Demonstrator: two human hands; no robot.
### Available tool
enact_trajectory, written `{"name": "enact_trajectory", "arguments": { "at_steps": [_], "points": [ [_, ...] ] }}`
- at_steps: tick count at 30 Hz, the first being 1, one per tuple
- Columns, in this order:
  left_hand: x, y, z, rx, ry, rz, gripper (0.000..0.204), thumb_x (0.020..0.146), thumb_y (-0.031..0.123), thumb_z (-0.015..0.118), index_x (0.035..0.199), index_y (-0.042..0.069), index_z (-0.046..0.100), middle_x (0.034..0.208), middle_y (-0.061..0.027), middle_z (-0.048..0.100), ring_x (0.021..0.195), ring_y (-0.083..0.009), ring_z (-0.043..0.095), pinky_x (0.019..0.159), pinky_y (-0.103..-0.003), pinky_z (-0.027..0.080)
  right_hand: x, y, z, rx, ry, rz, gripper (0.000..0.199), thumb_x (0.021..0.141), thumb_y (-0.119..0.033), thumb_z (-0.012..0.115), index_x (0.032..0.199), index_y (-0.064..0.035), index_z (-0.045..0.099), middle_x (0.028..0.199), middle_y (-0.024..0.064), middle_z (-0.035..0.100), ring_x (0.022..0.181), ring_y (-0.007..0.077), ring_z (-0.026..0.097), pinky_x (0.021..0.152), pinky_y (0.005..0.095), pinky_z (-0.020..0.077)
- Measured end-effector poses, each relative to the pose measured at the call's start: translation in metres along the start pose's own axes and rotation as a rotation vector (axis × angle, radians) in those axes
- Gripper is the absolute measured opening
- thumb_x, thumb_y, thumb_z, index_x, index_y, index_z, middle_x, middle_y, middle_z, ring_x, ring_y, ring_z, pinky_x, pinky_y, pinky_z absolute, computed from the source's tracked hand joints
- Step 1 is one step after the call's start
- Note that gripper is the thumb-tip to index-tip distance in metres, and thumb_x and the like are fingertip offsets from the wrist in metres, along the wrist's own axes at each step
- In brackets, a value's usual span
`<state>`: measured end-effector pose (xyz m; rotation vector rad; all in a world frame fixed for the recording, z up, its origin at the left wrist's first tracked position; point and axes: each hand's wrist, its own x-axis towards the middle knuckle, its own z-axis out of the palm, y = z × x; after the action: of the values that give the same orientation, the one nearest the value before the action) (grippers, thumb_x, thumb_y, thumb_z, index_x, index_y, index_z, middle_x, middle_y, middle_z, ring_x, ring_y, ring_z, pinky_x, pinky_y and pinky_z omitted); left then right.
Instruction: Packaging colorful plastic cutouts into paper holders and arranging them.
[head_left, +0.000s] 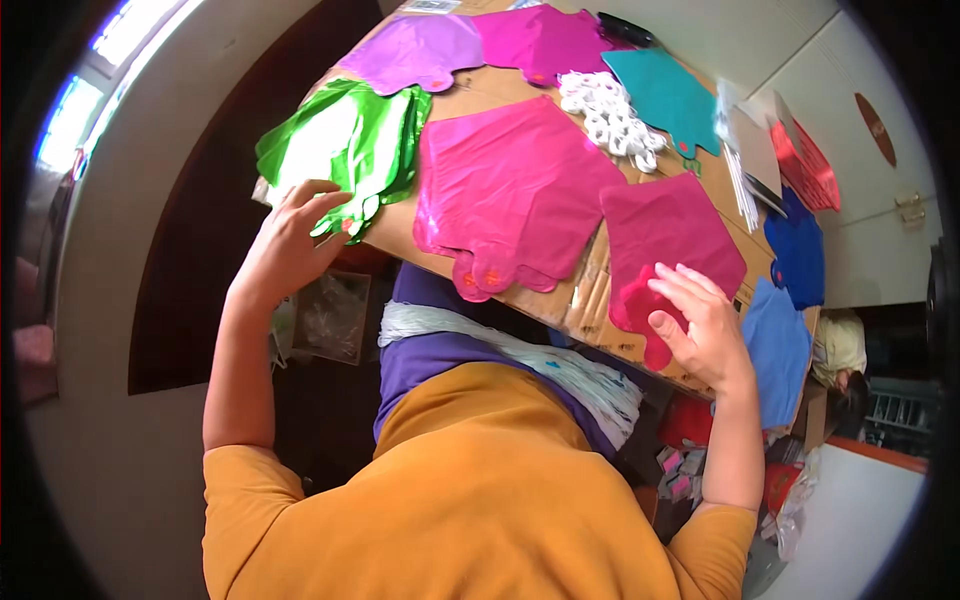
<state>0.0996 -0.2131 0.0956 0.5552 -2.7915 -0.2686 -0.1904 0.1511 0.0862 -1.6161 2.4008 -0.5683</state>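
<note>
My left hand [283,245] rests at the near edge of a pile of shiny green foil sheets [350,135], its fingers bent and apart. Over on the right, my right hand [700,325] lies with fingers stretched out on dark pink sheets with rounded tabs [670,225]. Smaller crimson tab-shaped pieces [640,303] show beside its fingertips. Between my hands lies a bigger stack of bright pink sheets [520,190], its rounded tabs toward me. Everything sits on a cardboard surface [400,225].
Behind are a lilac sheet [420,50], magenta sheets [545,40], white rings [610,120], a teal sheet [665,95] and a black object [625,30]. Light blue sheets [775,350], dark blue sheets [797,250] and a red basket [805,165] stand right. White strands [520,355] cross my lap.
</note>
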Motion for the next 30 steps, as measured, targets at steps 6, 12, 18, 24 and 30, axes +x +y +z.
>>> {"name": "enact_trajectory", "arguments": {
  "at_steps": [6,12,18,24,30],
  "points": [
    [-0.020,-0.048,0.031,0.027,-0.110,0.144,0.034,0.076,0.002,0.068,0.109,0.004,0.066,0.114,-0.0131,0.063,0.109,-0.0318,0.061,0.092,-0.039,0.051,0.089,-0.061,-0.001,0.096,0.178,-0.422,0.021,0.082,-0.009,0.069,0.102,-0.0009,0.069,0.107,0.0151,0.070,0.099,0.0314,0.066,0.088,0.0392,0.0501],
    [-0.016,-0.038,0.043,0.056,0.078,0.342,0.033,0.079,0.006,0.066,0.112,0.008,0.064,0.112,-0.0087,0.061,0.108,-0.0269,0.060,0.089,-0.038,0.051,0.224,-0.134,0.087,0.316,0.012,-0.751,0.017,0.088,-0.008,0.058,0.100,-0.0011,0.067,0.097,0.0158,0.068,0.089,0.0335,0.065,0.080,0.0393,0.0529],
    [-0.015,-0.044,0.046,0.084,0.080,0.304,0.030,0.077,0.006,0.067,0.107,0.009,0.068,0.104,-0.0051,0.063,0.099,-0.0247,0.062,0.084,-0.036,0.050,0.257,-0.154,0.143,0.139,-0.120,-0.683,0.022,0.082,-0.008,0.060,0.099,-0.0066,0.073,0.103,0.0107,0.069,0.096,0.0321,0.063,0.086,0.0400,0.0513],
    [-0.008,-0.039,0.041,-0.253,0.067,0.074,0.013,0.079,0.004,0.068,0.090,0.005,0.072,0.088,-0.0090,0.066,0.080,-0.0218,0.066,0.072,-0.034,0.052,0.255,-0.153,0.150,0.162,-0.068,-0.701,0.021,0.083,-0.010,0.059,0.098,-0.0072,0.074,0.107,0.0115,0.067,0.097,0.0321,0.063,0.087,0.0410,0.0509],
    [0.022,-0.030,0.016,-0.584,-0.193,-0.642,0.015,0.076,0.014,0.079,0.081,0.002,0.074,0.066,-0.0033,0.065,0.059,-0.0047,0.056,0.052,-0.024,0.044,0.260,-0.152,0.150,0.261,-0.122,-0.632,0.020,0.083,-0.013,0.061,0.097,-0.0054,0.073,0.106,0.0140,0.068,0.096,0.0335,0.064,0.086,0.0412,0.0513]
  ]
}}
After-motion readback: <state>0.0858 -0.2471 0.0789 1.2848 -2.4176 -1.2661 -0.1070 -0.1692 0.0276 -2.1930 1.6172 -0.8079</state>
